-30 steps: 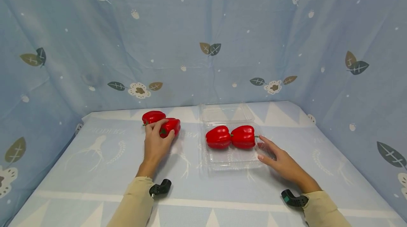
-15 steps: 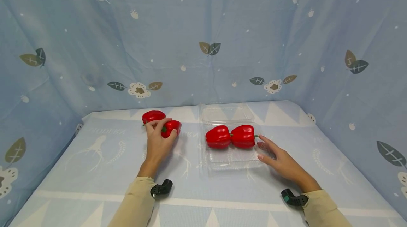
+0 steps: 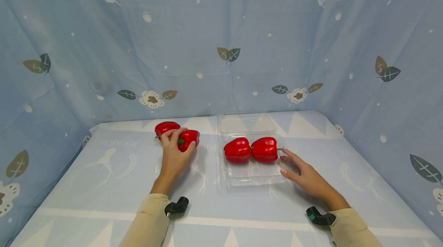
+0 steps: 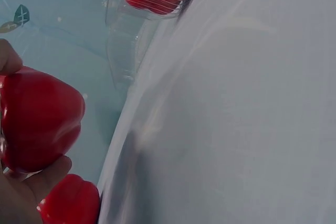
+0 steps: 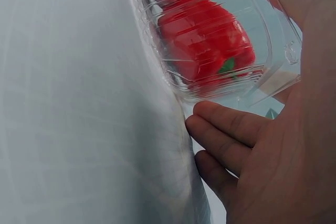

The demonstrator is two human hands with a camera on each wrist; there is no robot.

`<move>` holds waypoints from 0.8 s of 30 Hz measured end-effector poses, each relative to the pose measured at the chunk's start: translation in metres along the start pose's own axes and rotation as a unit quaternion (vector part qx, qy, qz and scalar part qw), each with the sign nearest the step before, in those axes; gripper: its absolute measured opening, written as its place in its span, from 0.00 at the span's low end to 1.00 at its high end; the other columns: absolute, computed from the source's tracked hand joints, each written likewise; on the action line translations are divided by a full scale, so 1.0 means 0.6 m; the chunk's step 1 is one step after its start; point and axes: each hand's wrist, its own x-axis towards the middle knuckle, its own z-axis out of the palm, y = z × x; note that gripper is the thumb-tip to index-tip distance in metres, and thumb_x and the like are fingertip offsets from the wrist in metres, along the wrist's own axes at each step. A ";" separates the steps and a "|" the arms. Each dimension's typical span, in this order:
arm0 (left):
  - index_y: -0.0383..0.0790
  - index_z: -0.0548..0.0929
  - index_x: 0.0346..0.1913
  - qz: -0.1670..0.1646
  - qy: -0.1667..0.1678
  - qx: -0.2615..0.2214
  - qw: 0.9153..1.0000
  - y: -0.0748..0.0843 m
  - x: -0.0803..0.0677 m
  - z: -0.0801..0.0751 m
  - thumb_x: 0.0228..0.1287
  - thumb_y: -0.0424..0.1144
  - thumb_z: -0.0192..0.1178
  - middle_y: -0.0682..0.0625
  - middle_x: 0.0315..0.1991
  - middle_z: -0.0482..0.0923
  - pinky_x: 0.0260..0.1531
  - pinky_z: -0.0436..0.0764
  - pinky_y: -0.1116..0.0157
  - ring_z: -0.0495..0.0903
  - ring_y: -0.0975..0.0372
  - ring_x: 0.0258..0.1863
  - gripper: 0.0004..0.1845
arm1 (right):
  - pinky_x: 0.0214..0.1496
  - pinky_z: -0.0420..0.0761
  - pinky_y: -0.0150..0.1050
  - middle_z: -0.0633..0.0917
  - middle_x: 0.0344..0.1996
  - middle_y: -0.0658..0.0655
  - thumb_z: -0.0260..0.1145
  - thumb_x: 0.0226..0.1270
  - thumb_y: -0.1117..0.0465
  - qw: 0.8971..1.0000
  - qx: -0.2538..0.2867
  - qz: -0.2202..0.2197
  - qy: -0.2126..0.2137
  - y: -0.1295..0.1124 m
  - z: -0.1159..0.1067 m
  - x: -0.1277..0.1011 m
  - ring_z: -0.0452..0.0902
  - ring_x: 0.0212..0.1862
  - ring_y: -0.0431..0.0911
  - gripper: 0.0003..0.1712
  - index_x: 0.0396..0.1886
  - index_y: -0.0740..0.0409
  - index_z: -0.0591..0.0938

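Observation:
My left hand [image 3: 174,158] grips a red bell pepper [image 3: 190,139] with thumb and fingers, its green stem towards the palm. In the left wrist view this bell pepper [image 4: 42,119] appears raised above the cloth. Just behind it lies another red bell pepper [image 3: 166,126], partly covered by my fingers. Two more red bell peppers [image 3: 237,150] sit side by side in a clear plastic clamshell box [image 3: 242,170]. At the box's right side is my right hand [image 3: 309,178], fingers mostly straight, the thumb and index finger by its wall; the right wrist view shows the other fingers [image 5: 226,148] extended beneath.
The box's clear lid [image 3: 247,123] is folded back behind it, flat on the pale patterned tablecloth [image 3: 221,208]. A blue curtain [image 3: 194,39] with leaf prints stands behind the table and at both sides.
The left hand has shifted slightly to the right with its bell pepper, opening a bit more distance from the one behind. The right hand and the box have stayed in place.

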 end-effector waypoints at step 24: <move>0.60 0.62 0.68 0.022 -0.086 0.008 0.996 0.031 -0.004 0.011 0.44 0.35 0.75 0.45 0.66 0.53 0.53 0.75 0.49 0.60 0.48 0.66 0.48 | 0.62 0.61 0.67 0.73 0.63 0.59 0.61 0.67 0.47 1.000 -0.001 -0.005 0.000 0.001 0.000 0.000 0.64 0.66 0.58 0.41 0.75 0.43 0.55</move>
